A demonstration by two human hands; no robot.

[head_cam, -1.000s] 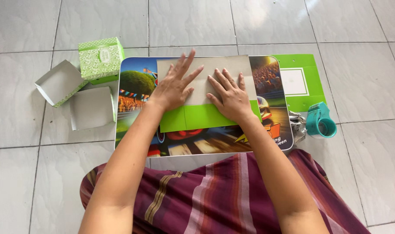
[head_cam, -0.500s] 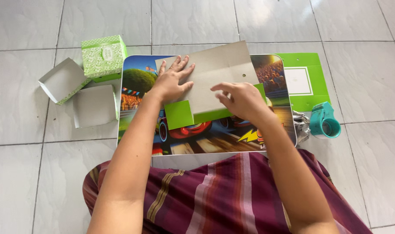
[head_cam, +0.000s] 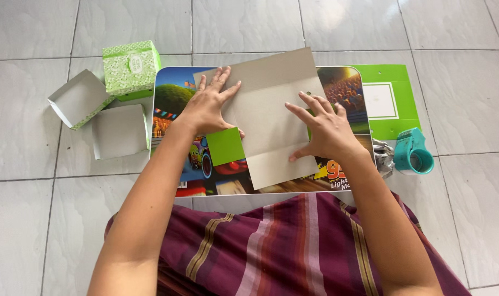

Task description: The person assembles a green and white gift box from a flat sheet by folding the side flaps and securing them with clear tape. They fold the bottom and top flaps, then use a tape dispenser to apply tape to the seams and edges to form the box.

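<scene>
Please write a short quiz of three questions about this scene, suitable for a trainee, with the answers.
1. True or false: both hands lie flat on the grey cardboard sheet.
2. Which thing stands nearest the right hand? A) the closed green box B) the teal tape dispenser C) the open grey box halves
3. What colour is the flap that shows just below the left hand?

Key
1. True: the palms and spread fingers of both hands press the sheet down on the picture-printed lap table.
2. B, on the floor beside the table's right edge.
3. Bright green.
</scene>
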